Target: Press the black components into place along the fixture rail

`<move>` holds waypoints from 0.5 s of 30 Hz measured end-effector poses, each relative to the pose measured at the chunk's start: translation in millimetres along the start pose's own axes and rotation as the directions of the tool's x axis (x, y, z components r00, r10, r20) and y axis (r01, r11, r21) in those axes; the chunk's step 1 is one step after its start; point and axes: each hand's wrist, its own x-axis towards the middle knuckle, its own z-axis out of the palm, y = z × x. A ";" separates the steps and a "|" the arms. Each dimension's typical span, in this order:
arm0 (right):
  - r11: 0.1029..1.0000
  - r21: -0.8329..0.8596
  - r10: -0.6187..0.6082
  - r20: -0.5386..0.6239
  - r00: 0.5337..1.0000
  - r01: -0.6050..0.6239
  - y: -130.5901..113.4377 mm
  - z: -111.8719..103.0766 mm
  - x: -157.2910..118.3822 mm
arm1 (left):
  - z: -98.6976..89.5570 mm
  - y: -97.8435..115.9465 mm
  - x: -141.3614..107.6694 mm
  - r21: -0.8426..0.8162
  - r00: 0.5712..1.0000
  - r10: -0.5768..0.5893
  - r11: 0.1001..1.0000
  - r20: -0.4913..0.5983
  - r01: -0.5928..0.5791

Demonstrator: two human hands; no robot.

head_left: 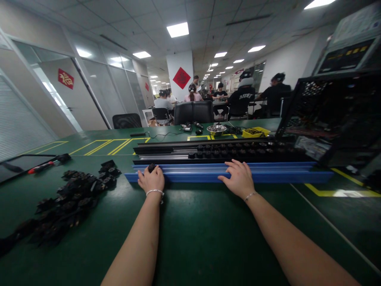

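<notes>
A long blue channel rail (190,177) lies crosswise on the green table in front of me. At its left end my left hand (152,179) is closed around a small black part (152,167), held over the channel; its underside is hidden by the fingers. My right hand (239,177) rests farther right on the same rail, thumb and fingers spread, gripping nothing. Directly behind are black rails (160,151), one carrying a row of black parts (232,149). A loose pile of similar black parts (77,194) lies left of my left hand.
Far left is a red-handled tool (40,167) beside a dark flat panel (18,169). Toward the back stand a metal bowl (216,129) and a yellow tray (256,132). An open black case (333,115) rises at the right. Several people sit beyond the table.
</notes>
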 end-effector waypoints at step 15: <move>0.999 0.007 -0.030 -0.077 0.997 0.031 5.1 5.4 -2.7 | -6.8 -13.8 18.6 0.021 0.996 -0.082 0.996 0.041 0.081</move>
